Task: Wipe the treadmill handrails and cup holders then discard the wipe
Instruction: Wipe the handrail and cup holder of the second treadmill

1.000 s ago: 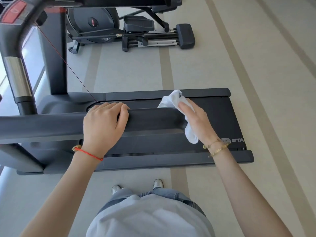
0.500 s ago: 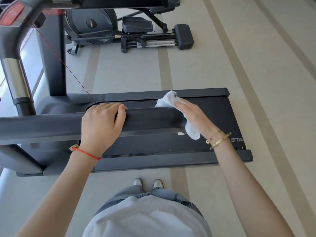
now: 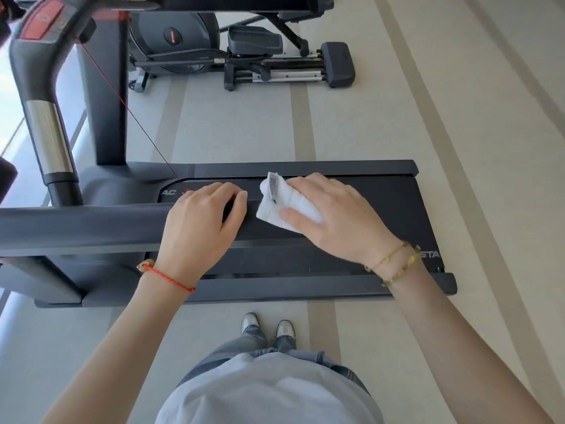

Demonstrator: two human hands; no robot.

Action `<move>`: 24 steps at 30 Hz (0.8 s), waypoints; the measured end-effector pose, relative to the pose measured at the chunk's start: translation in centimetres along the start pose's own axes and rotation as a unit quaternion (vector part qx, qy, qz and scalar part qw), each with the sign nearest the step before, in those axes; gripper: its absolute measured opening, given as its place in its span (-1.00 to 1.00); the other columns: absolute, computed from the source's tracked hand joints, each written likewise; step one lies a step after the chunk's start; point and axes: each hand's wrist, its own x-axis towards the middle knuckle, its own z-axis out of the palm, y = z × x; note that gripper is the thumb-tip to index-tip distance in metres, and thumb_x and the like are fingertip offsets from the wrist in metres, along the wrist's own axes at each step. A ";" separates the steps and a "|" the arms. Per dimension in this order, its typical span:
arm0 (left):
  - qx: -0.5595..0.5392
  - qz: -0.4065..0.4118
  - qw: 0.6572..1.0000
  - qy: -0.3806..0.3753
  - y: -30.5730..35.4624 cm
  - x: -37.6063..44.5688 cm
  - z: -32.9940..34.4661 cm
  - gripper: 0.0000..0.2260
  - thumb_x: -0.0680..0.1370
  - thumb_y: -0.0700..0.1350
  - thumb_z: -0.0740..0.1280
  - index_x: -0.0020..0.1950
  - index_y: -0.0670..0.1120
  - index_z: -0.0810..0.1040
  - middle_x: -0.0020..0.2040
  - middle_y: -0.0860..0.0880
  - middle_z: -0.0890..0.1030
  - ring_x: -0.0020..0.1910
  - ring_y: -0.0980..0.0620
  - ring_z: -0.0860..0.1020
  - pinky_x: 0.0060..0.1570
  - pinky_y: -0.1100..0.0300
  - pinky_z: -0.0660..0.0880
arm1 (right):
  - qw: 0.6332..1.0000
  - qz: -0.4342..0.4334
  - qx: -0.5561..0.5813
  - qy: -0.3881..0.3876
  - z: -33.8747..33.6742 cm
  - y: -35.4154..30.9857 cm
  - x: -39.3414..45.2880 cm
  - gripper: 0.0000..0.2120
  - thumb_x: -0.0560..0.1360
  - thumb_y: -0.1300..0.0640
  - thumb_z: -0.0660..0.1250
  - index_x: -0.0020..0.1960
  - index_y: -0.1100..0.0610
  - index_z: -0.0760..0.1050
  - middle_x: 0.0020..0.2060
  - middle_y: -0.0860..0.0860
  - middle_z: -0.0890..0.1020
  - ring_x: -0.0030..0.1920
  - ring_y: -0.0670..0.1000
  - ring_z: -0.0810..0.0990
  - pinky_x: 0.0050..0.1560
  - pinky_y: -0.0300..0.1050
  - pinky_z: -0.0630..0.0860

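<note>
Right hand [image 3: 333,215] presses a white wipe [image 3: 282,206] on the near handrail's [image 3: 91,228] end; left hand [image 3: 201,221] grips it. Cup holders, discarding likely remain.

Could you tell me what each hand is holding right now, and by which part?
The right hand holds the white wipe round its rear half. The left hand grips the handrail near its free end, fingers curled over the top.

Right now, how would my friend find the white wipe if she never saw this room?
Find the long dark treadmill lying across the striped floor, then the grey handrail running over it. Near the rail's end, the white wipe sits under the right hand, the one with gold bracelets. It is the only white, crumpled thing on the dark rail.
</note>
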 end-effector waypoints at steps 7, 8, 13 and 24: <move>-0.013 -0.009 1.000 0.016 -0.1 0.1 -0.1 -0.79 0.64 -0.08 0.22 -0.13 -0.09 0.58 -0.23 0.02 0.59 -0.22 -0.04 0.49 -0.30 0.06 0.43 | 0.998 -0.006 -0.066 0.002 0.6 -0.9 2.0 -0.59 0.53 -0.35 0.00 0.10 -0.09 0.39 -0.13 -0.12 0.49 -0.22 0.03 0.46 -0.29 -0.10 0.31; -0.013 -0.010 1.000 0.018 -0.2 0.1 -0.1 -0.79 0.63 -0.08 0.24 -0.14 -0.09 0.57 -0.26 0.02 0.58 -0.25 -0.05 0.47 -0.32 0.07 0.41 | 0.998 -0.005 -0.069 -0.004 0.8 -1.1 2.5 -0.60 0.53 -0.36 -0.02 0.04 -0.09 0.38 -0.17 -0.10 0.48 -0.26 0.03 0.45 -0.35 -0.12 0.25; -0.002 -0.015 0.999 0.038 -0.2 0.1 0.4 -0.71 0.65 -0.09 0.19 -0.21 -0.12 0.57 -0.36 -0.01 0.53 -0.34 -0.08 0.43 -0.31 0.07 0.38 | 0.993 -0.022 -0.109 0.039 1.1 -0.7 1.1 -0.49 0.50 -0.39 -0.05 0.20 -0.11 0.41 -0.09 -0.11 0.52 -0.16 0.03 0.51 -0.25 -0.13 0.32; 0.053 -0.019 0.997 0.046 -0.3 0.0 1.0 -0.53 0.66 0.00 0.03 -0.27 -0.14 0.60 -0.41 -0.05 0.54 -0.34 -0.09 0.47 -0.28 0.02 0.39 | 0.940 0.107 0.313 -0.084 -0.2 4.0 1.5 -0.68 0.49 -0.26 0.24 -0.10 -0.02 0.55 -0.28 -0.18 0.51 -0.19 -0.14 0.48 0.02 -0.05 0.36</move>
